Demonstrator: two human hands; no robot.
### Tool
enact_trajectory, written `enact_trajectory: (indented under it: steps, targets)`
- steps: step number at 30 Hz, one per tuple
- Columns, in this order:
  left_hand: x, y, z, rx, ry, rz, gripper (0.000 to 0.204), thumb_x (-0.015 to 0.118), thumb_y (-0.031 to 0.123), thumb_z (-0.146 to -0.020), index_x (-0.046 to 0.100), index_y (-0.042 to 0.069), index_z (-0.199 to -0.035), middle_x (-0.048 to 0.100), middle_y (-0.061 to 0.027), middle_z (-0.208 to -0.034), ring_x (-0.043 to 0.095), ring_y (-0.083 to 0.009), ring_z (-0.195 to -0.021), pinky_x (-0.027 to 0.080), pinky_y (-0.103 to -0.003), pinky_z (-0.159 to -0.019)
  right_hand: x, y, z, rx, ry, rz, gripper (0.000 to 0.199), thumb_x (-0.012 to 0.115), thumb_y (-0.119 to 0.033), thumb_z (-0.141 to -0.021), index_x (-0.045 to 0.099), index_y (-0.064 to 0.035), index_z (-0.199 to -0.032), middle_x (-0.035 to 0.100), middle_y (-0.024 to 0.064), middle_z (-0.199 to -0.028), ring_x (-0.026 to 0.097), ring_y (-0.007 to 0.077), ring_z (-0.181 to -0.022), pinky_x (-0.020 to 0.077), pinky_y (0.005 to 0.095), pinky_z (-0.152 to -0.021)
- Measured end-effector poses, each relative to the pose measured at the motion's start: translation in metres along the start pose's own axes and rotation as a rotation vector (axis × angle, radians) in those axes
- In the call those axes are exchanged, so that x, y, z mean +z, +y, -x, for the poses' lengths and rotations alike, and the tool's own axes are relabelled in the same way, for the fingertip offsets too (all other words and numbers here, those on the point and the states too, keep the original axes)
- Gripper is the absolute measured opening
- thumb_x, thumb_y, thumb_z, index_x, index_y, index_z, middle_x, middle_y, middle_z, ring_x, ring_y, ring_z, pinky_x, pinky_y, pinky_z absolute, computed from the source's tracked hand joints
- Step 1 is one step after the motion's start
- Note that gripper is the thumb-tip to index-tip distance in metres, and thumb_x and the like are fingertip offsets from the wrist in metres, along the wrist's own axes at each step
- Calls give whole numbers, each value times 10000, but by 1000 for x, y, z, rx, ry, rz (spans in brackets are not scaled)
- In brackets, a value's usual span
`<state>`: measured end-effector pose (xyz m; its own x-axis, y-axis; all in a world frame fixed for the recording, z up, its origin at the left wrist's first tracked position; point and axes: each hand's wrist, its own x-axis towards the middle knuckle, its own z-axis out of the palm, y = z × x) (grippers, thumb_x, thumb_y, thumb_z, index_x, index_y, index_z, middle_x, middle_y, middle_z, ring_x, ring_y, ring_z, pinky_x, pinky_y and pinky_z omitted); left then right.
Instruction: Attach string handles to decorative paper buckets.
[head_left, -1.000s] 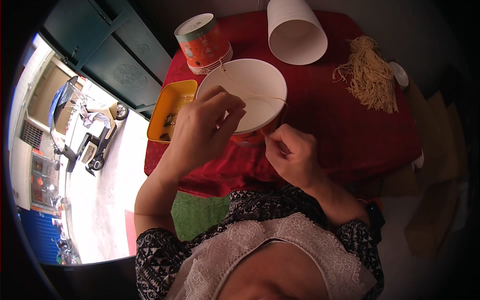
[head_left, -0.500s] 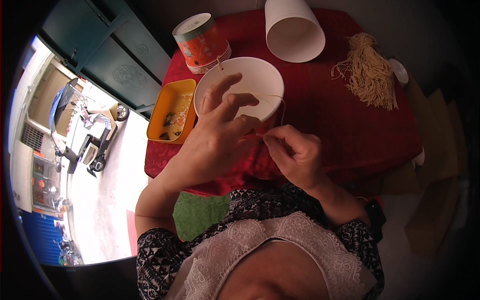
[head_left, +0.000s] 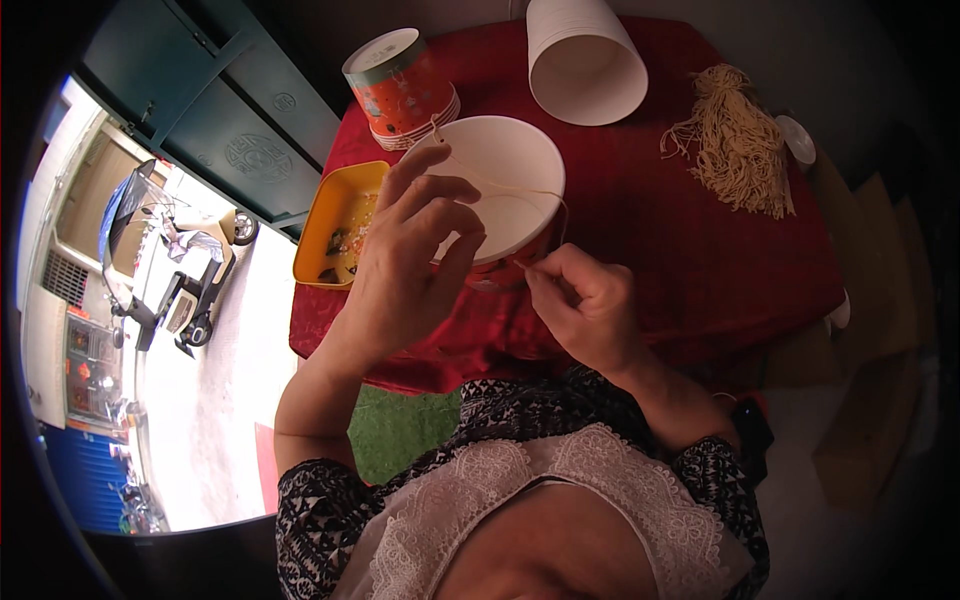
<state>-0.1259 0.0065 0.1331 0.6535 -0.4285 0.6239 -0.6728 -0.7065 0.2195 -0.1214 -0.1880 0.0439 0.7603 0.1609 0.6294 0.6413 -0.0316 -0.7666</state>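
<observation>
Head view: left hand [head_left: 410, 240], fingers curled over bucket, grip unclear; right hand [head_left: 590, 300], pinched beside its near rim, contents too small to tell. Handling, as judged: light pinch, cord slack, rim unpressed. Bucket [head_left: 520, 150]: round, smooth, white inside. Cord [head_left: 525, 189]: thin, across its mouth. Worktop [head_left: 700, 260]: red cloth. Bundle of cords [head_left: 740, 150]: fibrous, tangled.

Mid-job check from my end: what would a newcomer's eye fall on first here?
Probably the white mouth of the open tub amid the red cloth, crossed by a pale cord and partly hidden behind the left hand. Then the glaring street at the far left, where a scooter stands. After that, the shaggy bundle of cords lying towards the cloth's right edge.
</observation>
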Motion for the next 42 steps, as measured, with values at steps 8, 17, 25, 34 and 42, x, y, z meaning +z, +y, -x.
enact_trajectory:
  steps: [8,17,25,34,42]
  targets:
    - [3,-4,3,-41,-21,27,105,696,-27,-790,653,38,-859,689,-100,-1079,529,-385,-1309,468,-473,-1011,4,1,-2,32,1,5,147,683,20,-885,588,-26,-783,534,-20,-572,518,12,-542,389,234,-459]
    - [6,-7,4,-12,-23,39,124,717,3,-807,614,30,-870,656,-121,-1045,532,-402,-1253,459,-494,-997,6,2,-3,59,4,18,175,693,28,-832,551,-35,-751,575,58,-575,610,89,-519,463,278,-466]
    - [8,-9,4,-13,-21,58,130,722,3,-806,614,27,-874,659,-120,-1038,540,-397,-1250,458,-491,-995,5,-1,-5,89,-13,3,170,684,39,-823,551,-30,-742,582,61,-586,601,64,-535,458,272,-467]
    - [10,-9,5,-32,-31,78,130,722,-1,-805,616,25,-877,662,-119,-1030,545,-392,-1249,462,-492,-991,6,0,-5,72,-9,-8,137,668,35,-886,586,-7,-784,566,-31,-597,503,-28,-588,397,207,-485]
    - [2,-9,-4,-103,-168,172,165,673,-5,-838,649,5,-1001,663,-158,-1075,564,-382,-1215,472,-455,-981,8,2,-10,70,-10,15,98,672,34,-838,590,-11,-808,650,98,-655,669,108,-576,495,294,-492]
